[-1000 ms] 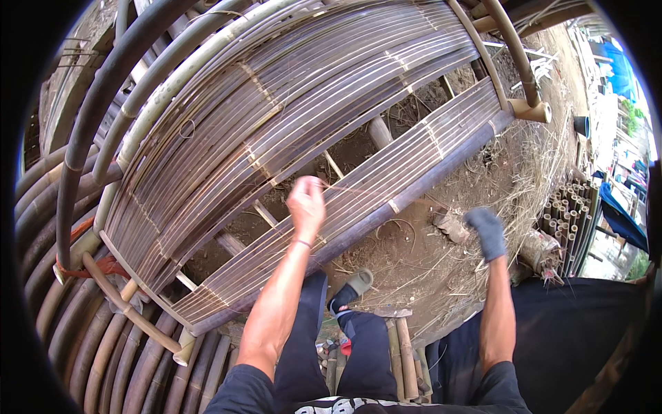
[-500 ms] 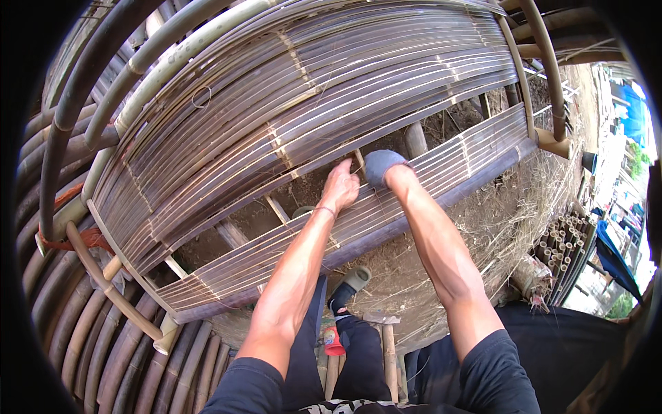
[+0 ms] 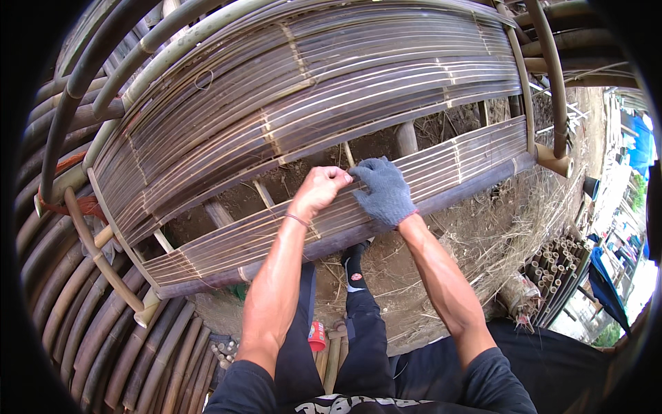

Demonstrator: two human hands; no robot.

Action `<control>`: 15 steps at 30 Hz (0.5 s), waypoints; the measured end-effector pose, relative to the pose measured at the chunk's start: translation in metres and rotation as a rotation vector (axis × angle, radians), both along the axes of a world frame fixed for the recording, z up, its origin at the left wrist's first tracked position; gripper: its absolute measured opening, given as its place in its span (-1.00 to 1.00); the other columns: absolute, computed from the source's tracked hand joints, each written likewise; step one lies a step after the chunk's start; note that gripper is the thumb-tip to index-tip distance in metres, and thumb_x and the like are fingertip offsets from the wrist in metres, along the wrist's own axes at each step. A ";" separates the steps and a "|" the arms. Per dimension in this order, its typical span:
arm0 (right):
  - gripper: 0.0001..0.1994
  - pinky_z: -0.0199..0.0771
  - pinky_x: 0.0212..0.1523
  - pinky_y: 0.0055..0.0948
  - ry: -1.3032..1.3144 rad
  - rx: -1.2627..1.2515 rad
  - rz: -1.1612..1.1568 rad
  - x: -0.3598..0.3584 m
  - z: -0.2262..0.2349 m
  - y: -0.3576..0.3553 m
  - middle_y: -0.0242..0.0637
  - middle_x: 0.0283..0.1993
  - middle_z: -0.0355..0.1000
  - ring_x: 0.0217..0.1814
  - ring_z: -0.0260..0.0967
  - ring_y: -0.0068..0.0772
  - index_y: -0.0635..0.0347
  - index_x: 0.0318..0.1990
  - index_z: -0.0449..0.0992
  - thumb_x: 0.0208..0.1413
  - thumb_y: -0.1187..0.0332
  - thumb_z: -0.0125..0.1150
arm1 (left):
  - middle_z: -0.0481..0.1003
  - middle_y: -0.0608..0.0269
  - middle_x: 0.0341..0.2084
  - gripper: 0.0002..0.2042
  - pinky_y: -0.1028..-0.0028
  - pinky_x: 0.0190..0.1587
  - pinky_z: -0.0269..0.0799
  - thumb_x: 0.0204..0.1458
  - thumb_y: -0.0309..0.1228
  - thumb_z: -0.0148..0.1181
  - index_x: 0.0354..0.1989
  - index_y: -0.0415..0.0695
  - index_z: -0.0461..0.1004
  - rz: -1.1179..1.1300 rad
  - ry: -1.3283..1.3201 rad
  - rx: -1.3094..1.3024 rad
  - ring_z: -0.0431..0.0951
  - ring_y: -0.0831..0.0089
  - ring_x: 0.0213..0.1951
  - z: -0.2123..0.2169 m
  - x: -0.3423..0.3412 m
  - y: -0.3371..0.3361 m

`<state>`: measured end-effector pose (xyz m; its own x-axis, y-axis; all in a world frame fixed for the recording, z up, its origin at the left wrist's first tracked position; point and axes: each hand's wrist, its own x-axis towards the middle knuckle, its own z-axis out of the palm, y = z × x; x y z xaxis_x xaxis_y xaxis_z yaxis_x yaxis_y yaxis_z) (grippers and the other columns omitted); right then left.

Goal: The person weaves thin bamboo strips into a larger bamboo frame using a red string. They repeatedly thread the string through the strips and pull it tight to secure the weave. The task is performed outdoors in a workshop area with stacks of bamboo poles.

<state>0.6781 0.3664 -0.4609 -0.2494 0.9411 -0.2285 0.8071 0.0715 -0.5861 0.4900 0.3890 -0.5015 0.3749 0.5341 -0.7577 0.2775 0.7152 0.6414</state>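
A bamboo bench or bed frame covered with split bamboo slats (image 3: 324, 117) spreads before me, with an open gap (image 3: 276, 186) between its wide upper part and a narrow strip of slats (image 3: 427, 169) along the near side. My bare left hand (image 3: 318, 191) is closed in a pinch at the gap's near edge, its thumb and forefinger beside the other hand's fingertips. Whatever lies in the pinch is too small to name. My right hand (image 3: 383, 193), in a grey knitted glove, rests over the near strip with curled fingers that almost meet the left ones; their grip is partly hidden.
A thick bamboo pole (image 3: 338, 245) edges the near side. Curved bamboo rails (image 3: 83, 90) stand at the left, above stacked bamboo poles (image 3: 117, 345). Cut bamboo pieces (image 3: 552, 269) lie bundled at the right. A red cup-like container (image 3: 316, 336) sits by my legs.
Both hands have come nearer to me, from over the gap to the near strip's edge. The gloved hand has turned, showing its back, and its fingers have met the left hand's. The view has shifted slightly.
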 end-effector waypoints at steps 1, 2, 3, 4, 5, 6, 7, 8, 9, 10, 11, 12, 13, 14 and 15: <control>-0.64 0.40 0.15 -0.11 0.004 0.014 -0.057 -0.004 -0.002 -0.002 -0.14 -0.07 0.51 -0.01 0.46 0.01 0.04 -0.05 0.59 -0.10 0.38 0.30 | 0.61 0.34 -0.41 -0.83 0.46 -0.14 0.42 0.12 -0.35 0.28 -0.34 -0.21 0.64 -0.003 -0.027 -0.041 0.50 0.55 -0.29 0.009 -0.001 0.006; -0.74 0.44 0.04 -0.12 0.106 0.095 -0.098 -0.004 -0.002 -0.003 -0.17 -0.12 0.52 -0.08 0.46 -0.02 0.07 -0.16 0.63 -0.09 0.38 0.31 | 0.59 0.40 -0.40 -0.84 0.50 -0.17 0.38 0.13 -0.33 0.28 -0.32 -0.18 0.63 -0.034 -0.085 -0.078 0.47 0.60 -0.30 0.003 -0.003 0.003; -0.77 0.44 0.01 -0.12 0.142 0.103 -0.092 -0.001 -0.002 -0.002 -0.18 -0.14 0.52 -0.10 0.46 -0.03 0.08 -0.20 0.63 -0.08 0.38 0.31 | 0.57 0.47 -0.39 -0.84 0.53 -0.20 0.35 0.13 -0.32 0.28 -0.31 -0.15 0.63 -0.068 -0.143 -0.115 0.44 0.65 -0.31 -0.001 -0.004 0.000; -0.80 0.44 -0.02 -0.12 0.176 0.106 -0.095 0.002 -0.005 -0.005 -0.20 -0.16 0.52 -0.11 0.46 -0.03 0.09 -0.23 0.64 -0.07 0.38 0.30 | 0.57 0.47 -0.38 -0.84 0.54 -0.22 0.33 0.12 -0.31 0.29 -0.30 -0.14 0.63 -0.056 -0.142 -0.151 0.43 0.66 -0.32 0.003 -0.001 0.002; -0.83 0.45 -0.05 -0.12 0.209 0.109 -0.099 0.006 -0.007 -0.007 -0.21 -0.18 0.52 -0.13 0.45 -0.04 0.10 -0.27 0.65 -0.07 0.38 0.30 | 0.57 0.48 -0.38 -0.84 0.54 -0.24 0.31 0.12 -0.31 0.30 -0.30 -0.13 0.63 -0.047 -0.141 -0.187 0.42 0.66 -0.33 0.009 0.002 0.004; -0.88 0.44 -0.12 -0.13 0.202 0.127 -0.102 0.011 -0.008 -0.011 -0.22 -0.22 0.51 -0.16 0.44 -0.04 0.13 -0.30 0.65 -0.01 0.38 0.29 | 0.57 0.49 -0.38 -0.84 0.54 -0.26 0.29 0.11 -0.30 0.30 -0.29 -0.12 0.63 -0.040 -0.141 -0.222 0.40 0.67 -0.34 0.014 0.006 0.006; -0.89 0.45 -0.11 -0.16 0.261 0.098 -0.147 0.014 -0.003 -0.015 -0.23 -0.22 0.52 -0.15 0.44 -0.05 0.13 -0.30 0.65 0.00 0.38 0.29 | 0.57 0.50 -0.39 -0.84 0.56 -0.32 0.21 0.08 -0.29 0.33 -0.28 -0.09 0.65 -0.008 -0.087 -0.197 0.36 0.69 -0.38 0.018 0.005 0.006; -0.90 0.45 -0.10 -0.19 0.318 0.063 -0.188 0.018 0.006 -0.021 -0.23 -0.21 0.52 -0.14 0.45 -0.07 0.13 -0.30 0.65 0.02 0.38 0.29 | 0.57 0.51 -0.39 -0.84 0.57 -0.32 0.20 0.07 -0.28 0.33 -0.27 -0.08 0.65 0.018 -0.043 -0.187 0.36 0.69 -0.38 0.021 0.006 0.006; -0.90 0.45 -0.09 -0.22 0.372 0.030 -0.232 0.023 0.016 -0.030 -0.23 -0.21 0.52 -0.13 0.46 -0.08 0.12 -0.30 0.64 0.04 0.39 0.28 | 0.57 0.51 -0.38 -0.84 0.57 -0.32 0.19 0.07 -0.28 0.33 -0.27 -0.07 0.66 0.042 -0.001 -0.176 0.36 0.69 -0.37 0.024 0.009 0.006; -0.88 0.45 -0.05 -0.38 0.516 -0.152 -0.348 0.034 0.028 -0.049 -0.18 -0.05 0.54 -0.01 0.47 -0.23 0.24 -0.26 0.63 0.06 0.43 0.31 | 0.57 0.52 -0.38 -0.84 0.56 -0.30 0.20 0.06 -0.29 0.32 -0.26 -0.06 0.67 0.065 0.009 -0.150 0.35 0.68 -0.37 0.028 0.013 0.007; -0.89 0.44 -0.04 -0.40 0.807 -0.395 -0.589 0.044 0.053 -0.065 -0.16 -0.07 0.56 -0.01 0.48 -0.26 0.29 -0.27 0.62 0.04 0.48 0.30 | 0.56 0.51 -0.38 -0.85 0.55 -0.30 0.20 0.06 -0.30 0.32 -0.26 -0.06 0.67 0.093 0.063 -0.134 0.35 0.66 -0.37 0.023 0.009 0.005; -0.89 0.43 -0.02 -0.41 1.087 -0.649 -0.826 0.060 0.081 -0.081 -0.14 -0.09 0.57 -0.02 0.49 -0.30 0.35 -0.28 0.61 0.03 0.54 0.29 | 0.56 0.51 -0.39 -0.85 0.55 -0.29 0.21 0.06 -0.31 0.32 -0.26 -0.07 0.67 0.123 0.117 -0.116 0.35 0.64 -0.38 0.015 0.005 0.002; -0.93 0.46 -0.08 -0.41 0.675 -0.062 -0.337 0.085 0.098 -0.104 -0.14 -0.22 0.59 -0.16 0.52 -0.31 0.40 -0.34 0.60 -0.01 0.63 0.27 | 0.56 0.50 -0.39 -0.85 0.54 -0.29 0.21 0.06 -0.32 0.32 -0.27 -0.07 0.67 0.141 0.159 -0.103 0.35 0.63 -0.39 0.010 0.009 0.000; -0.93 0.43 -0.12 -0.40 0.278 0.096 -0.208 0.125 0.110 -0.141 -0.19 -0.30 0.50 -0.23 0.45 -0.34 0.34 -0.38 0.53 -0.03 0.62 0.29 | 0.55 0.47 -0.43 -0.86 0.52 -0.27 0.25 0.05 -0.32 0.31 -0.29 -0.09 0.67 0.167 0.185 -0.113 0.36 0.59 -0.40 0.015 0.019 0.001; -0.88 0.41 -0.16 -0.38 -0.194 0.174 -0.086 0.168 0.121 -0.195 -0.25 -0.37 0.42 -0.31 0.37 -0.37 0.28 -0.42 0.46 -0.04 0.61 0.32 | 0.55 0.46 -0.45 -0.86 0.51 -0.26 0.26 0.06 -0.31 0.31 -0.30 -0.09 0.67 0.149 0.190 -0.087 0.36 0.59 -0.40 0.012 0.020 0.000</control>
<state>0.8465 0.1714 -0.3403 -0.1339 0.9862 -0.0971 0.9105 0.0837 -0.4049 0.5104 0.3888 -0.4897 0.1433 0.5027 -0.8525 0.2748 0.8073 0.5222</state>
